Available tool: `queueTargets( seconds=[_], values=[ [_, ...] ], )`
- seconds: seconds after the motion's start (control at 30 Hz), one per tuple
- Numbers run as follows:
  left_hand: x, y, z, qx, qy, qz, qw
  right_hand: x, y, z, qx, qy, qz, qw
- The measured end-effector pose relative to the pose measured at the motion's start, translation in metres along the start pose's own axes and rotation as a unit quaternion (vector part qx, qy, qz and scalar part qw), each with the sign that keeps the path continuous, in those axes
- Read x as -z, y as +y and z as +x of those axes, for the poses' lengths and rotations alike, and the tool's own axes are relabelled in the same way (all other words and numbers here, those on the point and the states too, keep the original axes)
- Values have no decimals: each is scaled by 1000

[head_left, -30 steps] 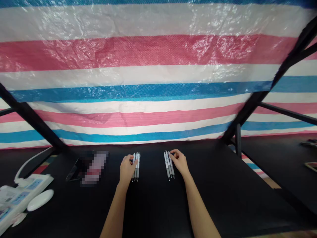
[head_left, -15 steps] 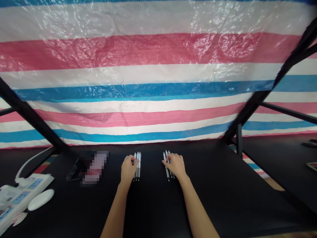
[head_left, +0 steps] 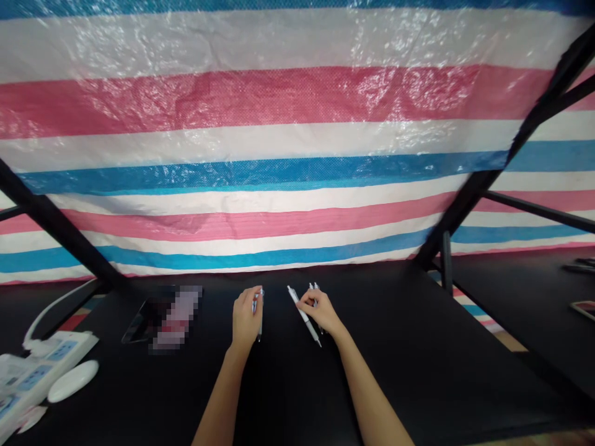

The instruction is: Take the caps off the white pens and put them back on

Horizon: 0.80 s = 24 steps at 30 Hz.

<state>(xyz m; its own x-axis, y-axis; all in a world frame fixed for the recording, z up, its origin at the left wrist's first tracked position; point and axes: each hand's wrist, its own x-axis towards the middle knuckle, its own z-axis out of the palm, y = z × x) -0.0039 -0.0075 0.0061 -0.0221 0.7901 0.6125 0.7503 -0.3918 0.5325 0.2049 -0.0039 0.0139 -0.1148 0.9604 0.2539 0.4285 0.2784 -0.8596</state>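
Note:
Two small groups of grey-and-white pens lie on a black table (head_left: 288,396). My left hand (head_left: 245,319) rests on the left group of pens (head_left: 259,310), fingers curled over them and hiding most of them. My right hand (head_left: 320,311) pinches one pen (head_left: 303,315) between thumb and fingers; this pen is slanted, its top end pointing up and left, away from the others. Two more pens (head_left: 314,288) of the right group stick out beyond the right hand's fingers.
A dark tablet (head_left: 149,316) with a blurred patch lies left of the hands. At the far left are a white power strip (head_left: 32,371) and a white mouse (head_left: 72,380). A striped tarp (head_left: 279,155) hangs behind; black frame bars (head_left: 488,173) cross right and left.
My right hand has taken one pen from the right group and swung it to the left, slanted. My left hand slid further over the left pens.

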Motion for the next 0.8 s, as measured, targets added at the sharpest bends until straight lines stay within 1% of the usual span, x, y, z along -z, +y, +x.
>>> queueTargets(
  seconds=[0.07, 0.17, 0.27, 0.4, 0.5, 0.67, 0.73, 0.8],
  values=[
    [-2, 3, -1, -44, -17, 2, 999, 1, -1, -1, -4, -30, 63, 998],
    [-5, 8, -3, -103, -54, -6, 993, 2, -4, -2, -2, -62, 102, 993],
    [-9, 15, -6, -120, -83, -42, 988, 1, -6, -3, 3, -83, 114, 990],
    [-12, 19, -9, -113, -123, -67, 984, 0, -6, -3, 3, -97, 117, 988],
    [-12, 20, -10, -93, -132, -76, 984, 0, -6, -4, 2, -97, 111, 989],
    [-9, 19, -8, -47, -124, -78, 988, 5, -8, -4, -7, -92, 100, 991],
    [-6, 16, -6, -28, -105, -77, 991, 10, -9, -4, -24, -92, 107, 990],
    [-3, 13, -4, -4, -72, -74, 995, 15, -9, -4, -46, -81, 125, 988]
  ],
)
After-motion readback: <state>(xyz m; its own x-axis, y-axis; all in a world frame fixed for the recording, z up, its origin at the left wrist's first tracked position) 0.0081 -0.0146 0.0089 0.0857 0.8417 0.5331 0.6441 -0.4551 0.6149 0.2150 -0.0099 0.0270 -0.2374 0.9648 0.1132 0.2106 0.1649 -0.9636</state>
